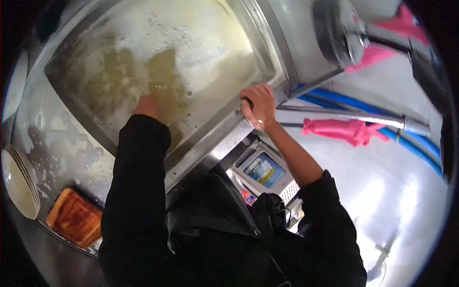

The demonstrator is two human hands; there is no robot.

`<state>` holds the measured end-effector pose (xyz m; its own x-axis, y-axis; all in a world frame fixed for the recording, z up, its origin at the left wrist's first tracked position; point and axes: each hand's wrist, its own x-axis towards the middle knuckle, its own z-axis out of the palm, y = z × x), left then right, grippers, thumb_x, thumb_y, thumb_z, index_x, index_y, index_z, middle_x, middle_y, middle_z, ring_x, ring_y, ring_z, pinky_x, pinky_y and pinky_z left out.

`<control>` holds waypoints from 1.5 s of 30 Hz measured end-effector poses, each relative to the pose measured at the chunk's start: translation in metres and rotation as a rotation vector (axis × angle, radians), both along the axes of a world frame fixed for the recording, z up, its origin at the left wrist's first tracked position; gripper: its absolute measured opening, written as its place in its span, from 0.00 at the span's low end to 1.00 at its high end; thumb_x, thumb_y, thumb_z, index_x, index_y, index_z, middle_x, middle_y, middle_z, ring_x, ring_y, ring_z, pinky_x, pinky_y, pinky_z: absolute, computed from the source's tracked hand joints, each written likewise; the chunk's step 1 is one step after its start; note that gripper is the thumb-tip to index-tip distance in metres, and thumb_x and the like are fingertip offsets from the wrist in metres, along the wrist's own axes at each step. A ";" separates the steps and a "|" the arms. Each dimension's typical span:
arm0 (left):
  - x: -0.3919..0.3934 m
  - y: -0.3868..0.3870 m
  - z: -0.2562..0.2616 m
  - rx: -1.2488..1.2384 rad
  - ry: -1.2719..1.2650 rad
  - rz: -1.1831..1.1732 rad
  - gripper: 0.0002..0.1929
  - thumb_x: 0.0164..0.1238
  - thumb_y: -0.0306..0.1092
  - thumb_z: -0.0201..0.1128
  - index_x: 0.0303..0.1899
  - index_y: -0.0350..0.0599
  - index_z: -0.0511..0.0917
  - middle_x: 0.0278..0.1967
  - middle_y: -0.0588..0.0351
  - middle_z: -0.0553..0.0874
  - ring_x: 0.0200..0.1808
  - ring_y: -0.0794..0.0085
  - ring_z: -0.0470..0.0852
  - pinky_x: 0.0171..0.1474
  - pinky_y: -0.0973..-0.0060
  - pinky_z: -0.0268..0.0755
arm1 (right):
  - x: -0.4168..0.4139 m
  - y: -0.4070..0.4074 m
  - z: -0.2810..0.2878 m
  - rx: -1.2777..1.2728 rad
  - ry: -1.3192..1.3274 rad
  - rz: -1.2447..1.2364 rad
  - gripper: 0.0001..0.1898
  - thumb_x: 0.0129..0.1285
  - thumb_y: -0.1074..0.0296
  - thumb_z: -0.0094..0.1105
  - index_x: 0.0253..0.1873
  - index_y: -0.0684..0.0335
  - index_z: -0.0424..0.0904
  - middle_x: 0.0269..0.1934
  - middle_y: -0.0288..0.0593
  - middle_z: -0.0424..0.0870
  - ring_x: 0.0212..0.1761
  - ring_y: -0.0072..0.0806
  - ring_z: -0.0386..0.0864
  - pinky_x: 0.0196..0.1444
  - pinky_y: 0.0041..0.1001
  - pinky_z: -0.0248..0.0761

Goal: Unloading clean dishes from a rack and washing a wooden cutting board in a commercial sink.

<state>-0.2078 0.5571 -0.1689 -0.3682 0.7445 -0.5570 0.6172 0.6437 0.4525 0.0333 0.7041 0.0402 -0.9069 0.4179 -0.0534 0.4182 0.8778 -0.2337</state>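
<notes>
A stainless steel sink holds cloudy, foamy water. My left hand reaches into this water; its fingers are hidden below the surface, so what they touch does not show. At the sink's near right edge, my right hand curls its fingers and thumb over the metal rim. A small dark patch shows between thumb and fingers; whether it is an object or shadow is unclear. Both arms wear black sleeves, the right one pushed up to the elbow.
Stacked pale dishes and a reddish-brown rectangular dish lie on the wet, sudsy metal drainboard at left. Pink rubber gloves hang at right beside blue hoses. A white plastic container with a label stands below the sink.
</notes>
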 end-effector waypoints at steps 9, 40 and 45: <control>0.010 -0.038 0.018 -0.071 0.078 -0.353 0.19 0.69 0.39 0.54 0.56 0.41 0.78 0.52 0.52 0.84 0.54 0.66 0.79 0.59 0.70 0.69 | 0.015 0.002 -0.009 0.026 0.043 -0.069 0.07 0.56 0.62 0.54 0.35 0.55 0.79 0.36 0.38 0.81 0.48 0.38 0.76 0.62 0.37 0.59; 0.069 -0.243 0.220 0.432 -0.938 0.483 0.21 0.70 0.41 0.53 0.57 0.37 0.76 0.54 0.51 0.80 0.53 0.68 0.79 0.56 0.73 0.70 | 0.020 -0.096 -0.019 0.062 0.314 -0.225 0.07 0.53 0.61 0.58 0.33 0.55 0.80 0.39 0.33 0.81 0.57 0.32 0.74 0.63 0.35 0.59; 0.113 -0.262 0.223 0.505 -0.756 0.609 0.20 0.72 0.35 0.49 0.59 0.35 0.73 0.53 0.53 0.79 0.54 0.72 0.75 0.57 0.76 0.65 | 0.019 -0.095 -0.018 0.066 0.290 -0.238 0.06 0.53 0.62 0.58 0.33 0.55 0.80 0.38 0.32 0.80 0.54 0.30 0.75 0.62 0.35 0.60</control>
<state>-0.0945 0.2953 0.0542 -0.4436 0.7597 -0.4755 -0.2900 0.3803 0.8782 0.0522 0.6087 0.0225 -0.7576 0.6125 0.2256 0.5369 0.7813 -0.3184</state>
